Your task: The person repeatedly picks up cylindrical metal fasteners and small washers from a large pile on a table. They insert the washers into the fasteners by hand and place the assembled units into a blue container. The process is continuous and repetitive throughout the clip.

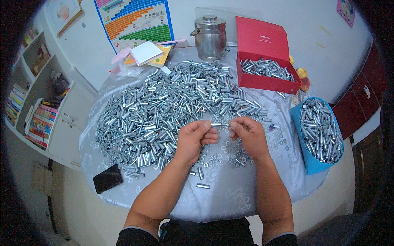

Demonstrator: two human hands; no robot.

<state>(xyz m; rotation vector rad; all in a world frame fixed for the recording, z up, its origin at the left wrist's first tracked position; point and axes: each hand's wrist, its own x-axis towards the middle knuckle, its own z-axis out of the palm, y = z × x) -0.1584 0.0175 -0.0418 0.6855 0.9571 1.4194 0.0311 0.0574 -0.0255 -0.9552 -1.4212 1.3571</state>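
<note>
My left hand (195, 138) pinches a short shiny metal sleeve (216, 124) between thumb and fingertips, over the middle of the table. Just to its right, my right hand (249, 135) is closed in a pinch at about the same height. Whatever its fingertips hold is too small to make out. Beyond and left of both hands spreads a large heap of silvery metal sleeves (152, 110), with some thin rods among them. Small flat washers (225, 148) lie scattered beneath my hands. One loose sleeve (203, 185) rests nearer to me.
A red box (269, 84) with its lid up holds metal pieces at the back right. The blue bin (301, 137) at the right is full of assembled pieces. A black phone (107, 179) lies front left. A steel pot (210, 39) and booklets (146, 53) stand at the back.
</note>
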